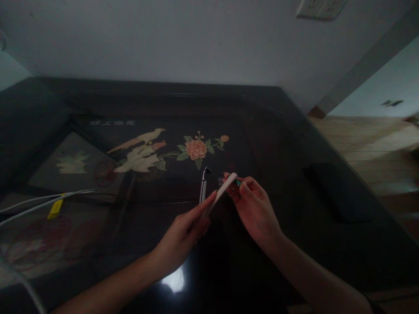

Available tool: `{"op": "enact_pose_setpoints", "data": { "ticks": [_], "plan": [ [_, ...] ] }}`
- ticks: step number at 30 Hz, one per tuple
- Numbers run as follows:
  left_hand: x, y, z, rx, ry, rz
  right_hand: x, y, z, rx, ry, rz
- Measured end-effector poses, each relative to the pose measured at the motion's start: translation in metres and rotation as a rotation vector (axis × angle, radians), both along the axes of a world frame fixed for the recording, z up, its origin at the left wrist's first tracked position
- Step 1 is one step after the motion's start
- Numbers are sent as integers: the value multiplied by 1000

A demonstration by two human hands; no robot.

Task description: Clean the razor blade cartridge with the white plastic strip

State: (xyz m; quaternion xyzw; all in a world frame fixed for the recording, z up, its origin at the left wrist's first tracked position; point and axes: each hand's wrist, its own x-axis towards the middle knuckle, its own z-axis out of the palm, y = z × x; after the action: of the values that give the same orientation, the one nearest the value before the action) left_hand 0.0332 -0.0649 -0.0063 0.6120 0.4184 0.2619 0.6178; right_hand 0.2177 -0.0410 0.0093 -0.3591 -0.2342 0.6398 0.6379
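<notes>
My left hand [185, 233] is closed round the lower end of a slim white object [224, 190], which tilts up to the right and has a rounded tip. Its exact kind does not show. At that tip, my right hand [257, 207] pinches a small item with a green and shiny surface [238, 182], partly hidden behind the white object and my fingers. Just left of the white object is a thin silver-and-black tool [203, 185] with a hooked dark end; my left hand covers its lower part.
The dark glossy table [278, 144] carries a bird and flower picture [196, 149]. White cables [36, 198] with a yellow tag [55, 208] lie at left. A flat black object [340, 192] rests at right. A wall [157, 39] with sockets [321, 8] rises behind.
</notes>
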Motion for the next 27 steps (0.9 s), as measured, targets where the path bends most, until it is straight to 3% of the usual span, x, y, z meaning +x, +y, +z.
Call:
{"op": "enact_pose_setpoints", "data": {
  "ticks": [9,21,27],
  "plan": [
    [-1,-1,-2,-26,-79,-52,0,0,0,-18,2,1],
    [0,5,-2,-5,47,77,0,-1,-1,-21,15,7],
    [0,2,-5,-37,18,58,0,0,-2,-13,11,-6]
  ]
}}
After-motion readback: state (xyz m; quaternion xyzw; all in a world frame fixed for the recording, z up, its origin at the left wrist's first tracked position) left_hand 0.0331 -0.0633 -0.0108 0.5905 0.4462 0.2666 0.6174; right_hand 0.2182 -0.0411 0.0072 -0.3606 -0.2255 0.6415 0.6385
